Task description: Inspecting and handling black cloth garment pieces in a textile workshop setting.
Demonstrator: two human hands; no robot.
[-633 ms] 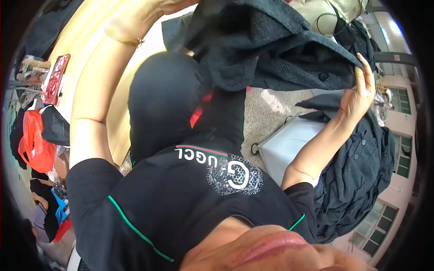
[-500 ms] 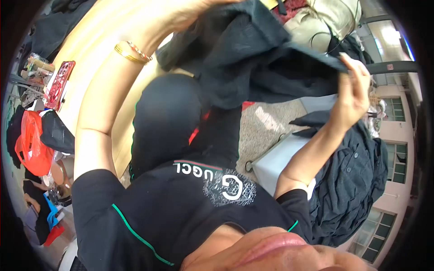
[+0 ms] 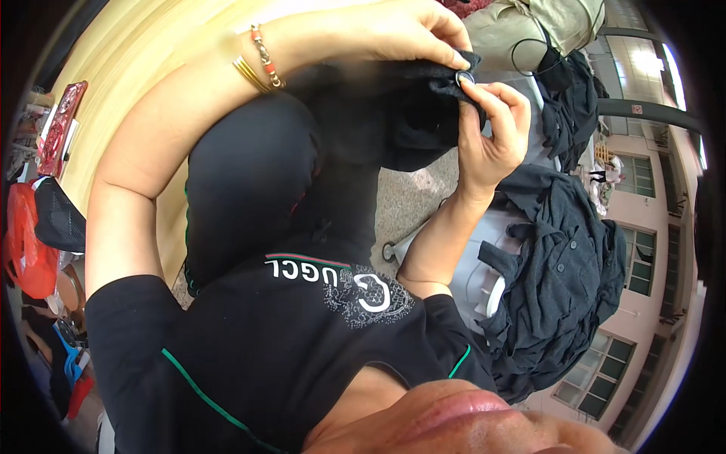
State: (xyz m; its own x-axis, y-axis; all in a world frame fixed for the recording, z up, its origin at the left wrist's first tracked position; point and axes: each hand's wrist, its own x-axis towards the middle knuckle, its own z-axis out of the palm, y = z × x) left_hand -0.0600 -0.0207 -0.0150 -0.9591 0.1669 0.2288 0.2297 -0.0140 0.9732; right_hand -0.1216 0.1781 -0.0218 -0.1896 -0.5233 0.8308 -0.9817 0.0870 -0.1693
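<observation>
A dark garment [image 3: 423, 113] hangs over my lap and is held up at its edge. A round dark button [image 3: 464, 77] shows on that edge, right between my fingertips. My left hand [image 3: 423, 34], reaching across from the left with bracelets on its wrist, pinches the cloth just above the button. My right hand [image 3: 495, 125] is closed on the same edge from the right, thumb and forefinger at the button. The two hands nearly touch. Most of the garment's left part is dim and blurred beneath my left forearm.
At the right, a heap of dark grey buttoned garments [image 3: 560, 280] lies over a pale grey bin [image 3: 431, 234]. A light wooden table [image 3: 136, 83] spreads along the left, with a red patterned phone [image 3: 62, 129] at its edge. Beyond it is a red plastic bag [image 3: 30, 242].
My hands were wide apart, stretching the garment. They have come together at its edge, my left moving right and my right moving left. The button now shows between them.
</observation>
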